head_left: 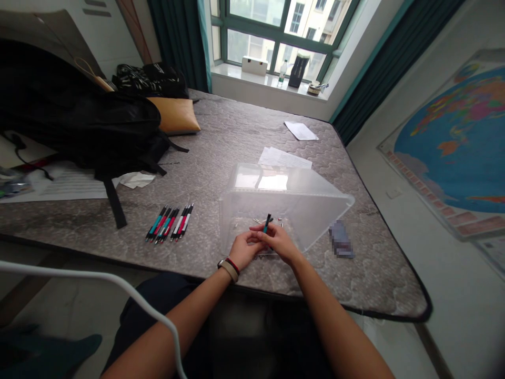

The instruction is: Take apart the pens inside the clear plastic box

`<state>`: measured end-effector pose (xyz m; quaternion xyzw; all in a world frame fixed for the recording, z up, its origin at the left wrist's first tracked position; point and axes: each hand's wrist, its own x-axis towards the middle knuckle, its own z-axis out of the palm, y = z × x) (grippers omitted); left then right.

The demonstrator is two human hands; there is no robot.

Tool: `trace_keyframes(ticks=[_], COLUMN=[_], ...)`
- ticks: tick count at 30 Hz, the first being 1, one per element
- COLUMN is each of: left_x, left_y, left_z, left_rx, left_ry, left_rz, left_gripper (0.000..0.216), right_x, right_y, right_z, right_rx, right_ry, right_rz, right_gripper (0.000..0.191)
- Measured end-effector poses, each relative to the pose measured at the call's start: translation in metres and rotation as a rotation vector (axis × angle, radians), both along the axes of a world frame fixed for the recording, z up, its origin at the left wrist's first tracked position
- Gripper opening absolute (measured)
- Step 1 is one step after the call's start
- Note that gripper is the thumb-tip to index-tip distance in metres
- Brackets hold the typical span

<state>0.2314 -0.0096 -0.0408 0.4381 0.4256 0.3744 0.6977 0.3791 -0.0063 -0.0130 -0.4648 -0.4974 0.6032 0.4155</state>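
Observation:
A teal and black pen (266,223) stands tilted between my hands, its dark end pointing up. My right hand (281,243) is closed around it. From the other side my left hand (245,249) meets it, fingers bent and pinched against the pen; the exact contact is partly hidden. Both hands are at the open side of a clear plastic bin (319,210) that lies tipped over. Small pen parts (280,219) are scattered inside the bin, too small to tell apart. To the left, a row of teal, red, black and white pens (169,223) lies on the mattress.
The quilted mattress (221,131) serves as the work surface. A black backpack (79,116) and a tan pouch (177,115) are at the left. Papers (286,157) lie behind the bin, a blurred item (341,239) to its right. A white cable (98,275) crosses the lower left.

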Motion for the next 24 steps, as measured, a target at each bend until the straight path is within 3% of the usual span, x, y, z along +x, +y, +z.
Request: trace_keyframes(ticks=[2, 5, 8, 11, 14, 16, 18, 21, 24], left_x=[0.000, 0.000, -0.001, 0.000, 0.006, 0.010, 0.013, 0.013, 0.011], left_y=[0.000, 0.000, 0.001, -0.003, -0.013, -0.022, -0.031, -0.037, -0.036], left_z=[0.003, 0.006, 0.006, 0.005, 0.007, 0.009, 0.012, 0.016, 0.019], left_rx=[-0.103, -0.111, -0.027, 0.114, 0.215, 0.243, 0.290, 0.402, 0.463], left_ry=[-0.070, -0.089, -0.042, 0.023, 0.048, 0.053, 0.084, 0.168, 0.257], left_rz=[0.000, -0.015, -0.006, 0.019, 0.007, 0.003, -0.014, -0.063, -0.076], left_gripper=[0.038, 0.038, 0.033, 0.025, 0.017, 0.015, 0.015, 0.019, 0.022], right_x=[0.004, 0.008, 0.008, 0.009, 0.014, 0.017, 0.017, 0.010, -0.001], right_y=[0.000, 0.000, 0.000, 0.005, 0.018, 0.029, 0.037, 0.042, 0.044], right_z=[0.002, 0.003, 0.002, -0.004, -0.019, -0.030, -0.039, -0.047, -0.048], right_rx=[-0.037, -0.009, 0.057, 0.084, 0.048, 0.069, 0.179, 0.367, 0.419], right_ry=[0.076, 0.029, -0.081, -0.058, 0.018, -0.136, -0.441, -0.821, -1.026], right_rz=[0.039, 0.025, -0.016, -0.039, -0.239, -0.397, -0.438, -0.327, -0.201], right_gripper=[0.038, 0.037, 0.034, 0.034, 0.044, 0.041, 0.028, 0.019, 0.023])
